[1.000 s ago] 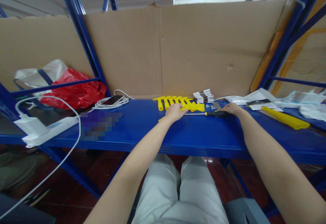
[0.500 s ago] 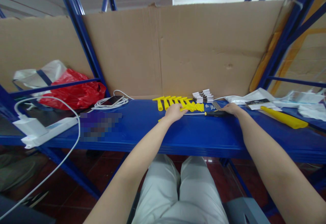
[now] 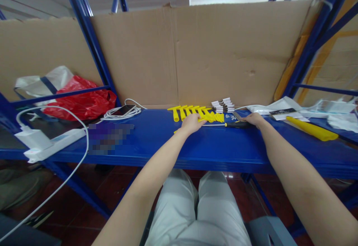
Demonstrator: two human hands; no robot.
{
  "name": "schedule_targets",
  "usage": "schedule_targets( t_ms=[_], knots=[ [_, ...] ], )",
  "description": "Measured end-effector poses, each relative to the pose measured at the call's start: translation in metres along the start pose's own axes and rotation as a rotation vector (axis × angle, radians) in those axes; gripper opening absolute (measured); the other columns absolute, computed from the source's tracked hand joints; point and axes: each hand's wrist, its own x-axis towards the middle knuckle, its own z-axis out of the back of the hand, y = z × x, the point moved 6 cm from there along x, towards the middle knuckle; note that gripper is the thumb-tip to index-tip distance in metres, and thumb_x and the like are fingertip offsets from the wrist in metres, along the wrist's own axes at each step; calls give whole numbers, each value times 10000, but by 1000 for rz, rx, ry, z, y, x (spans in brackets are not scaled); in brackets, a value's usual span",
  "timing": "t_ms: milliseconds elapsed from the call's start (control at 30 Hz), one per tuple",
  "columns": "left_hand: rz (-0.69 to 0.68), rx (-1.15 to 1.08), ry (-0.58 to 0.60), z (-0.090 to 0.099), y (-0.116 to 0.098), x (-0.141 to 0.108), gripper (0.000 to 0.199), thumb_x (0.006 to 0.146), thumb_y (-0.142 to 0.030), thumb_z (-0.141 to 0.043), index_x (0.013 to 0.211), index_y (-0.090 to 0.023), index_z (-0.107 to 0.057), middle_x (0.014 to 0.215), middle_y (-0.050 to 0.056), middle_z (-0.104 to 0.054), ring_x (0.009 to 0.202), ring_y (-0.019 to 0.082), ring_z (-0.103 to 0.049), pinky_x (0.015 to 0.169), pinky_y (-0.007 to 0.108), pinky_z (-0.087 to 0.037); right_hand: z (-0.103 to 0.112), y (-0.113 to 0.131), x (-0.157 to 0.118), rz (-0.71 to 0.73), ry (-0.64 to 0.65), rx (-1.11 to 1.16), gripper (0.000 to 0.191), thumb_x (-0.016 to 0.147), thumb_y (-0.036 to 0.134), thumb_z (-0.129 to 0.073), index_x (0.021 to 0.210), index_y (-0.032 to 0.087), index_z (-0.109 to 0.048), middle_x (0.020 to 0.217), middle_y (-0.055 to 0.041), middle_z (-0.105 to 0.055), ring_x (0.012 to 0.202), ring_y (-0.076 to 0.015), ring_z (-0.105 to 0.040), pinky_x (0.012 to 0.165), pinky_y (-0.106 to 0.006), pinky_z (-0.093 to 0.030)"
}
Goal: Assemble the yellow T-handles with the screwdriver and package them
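Note:
My left hand (image 3: 192, 124) is closed among the yellow plastic T-shaped pieces (image 3: 192, 109), its fingertips at a yellow piece (image 3: 205, 118); the grip is partly hidden by the hand. My right hand (image 3: 254, 120) pinches the near end of a flat grey metal blade (image 3: 237, 116), lying slanted on the blue shelf. A screwdriver (image 3: 236, 125) with a black handle lies between my hands, its shaft pointing left and its handle end beside my right fingers. Behind the blade stands a row of small white-and-black pieces (image 3: 223, 105).
Along the blue shelf (image 3: 156, 141) are a white power strip (image 3: 58, 141), a coiled white cable (image 3: 123, 116) with a phone, and a red plastic bag (image 3: 84, 96). At right lie a yellow-wrapped long item (image 3: 316, 129) and white packets (image 3: 271, 107). A cardboard wall (image 3: 212, 55) rises behind.

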Motion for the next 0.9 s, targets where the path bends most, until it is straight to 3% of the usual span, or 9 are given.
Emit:
schedule_targets(
  t_ms=[133,333,533,700,900],
  knots=[
    [3,-10,6,0,0,-1,356,881,-473,-594,1056,-181,-698,1147,104,-707,1095,251,-632,872,316,-473,-3,-3,-3,-153,104,-89,215,723,398,-707,653,197,-672,704,-93,-680,825,-279,-664,709,-354,-533],
    [3,-30,7,1,0,-1,343,870,-481,-610,1022,-189,-706,1128,101,-711,1104,254,-625,901,333,-474,0,0,-7,-176,104,-100,241,724,366,-720,571,204,-628,702,-97,-673,818,-298,-662,677,-358,-531],
    [1,-29,13,0,0,-1,420,861,-543,-593,1053,-186,-706,1146,106,-706,1108,255,-625,911,331,-480,-1,0,-9,-211,107,-45,202,719,322,-710,583,192,-636,683,-68,-660,764,-254,-654,656,-320,-520],
    [-2,-25,12,1,-1,-1,406,868,-533,-589,1042,-187,-709,1134,101,-711,1110,255,-627,904,326,-480,4,5,-14,-213,67,81,218,670,315,-736,548,201,-597,560,-36,-583,655,-220,-606,590,-314,-508],
    [3,-31,0,2,-1,-1,401,856,-527,-607,1054,-193,-706,1147,99,-708,1108,254,-629,895,318,-481,9,8,-23,-303,48,264,238,651,189,-724,502,204,-539,494,-24,-522,574,-186,-549,550,-298,-481]
  ],
)
